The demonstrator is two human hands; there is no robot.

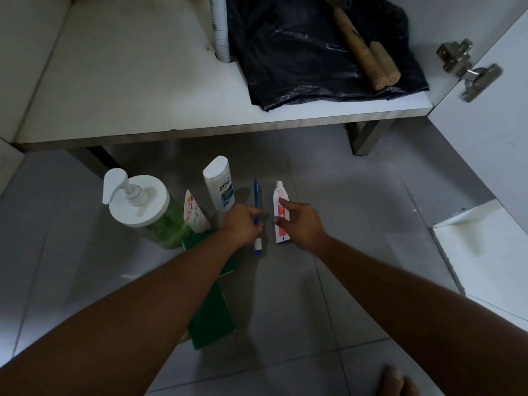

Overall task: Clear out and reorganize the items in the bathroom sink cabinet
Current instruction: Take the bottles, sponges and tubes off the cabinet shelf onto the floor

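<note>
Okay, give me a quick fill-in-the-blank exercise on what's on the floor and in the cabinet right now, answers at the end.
1. The left hand grips a blue ____.
2. The right hand touches a red and white ____ lying on the floor.
3. The pump bottle holds ____ liquid.
4. In the cabinet, two wooden handles rest on a ____ plastic bag.

Answers: toothbrush, tube, green, black

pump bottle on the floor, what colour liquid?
Green, in the clear pump bottle with a white pump; head view.

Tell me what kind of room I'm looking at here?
Most likely a bathroom: an open cabinet shelf with a white drain pipe through it, a grey tiled floor, and toiletries like a pump soap bottle and toothpaste tube.
</note>
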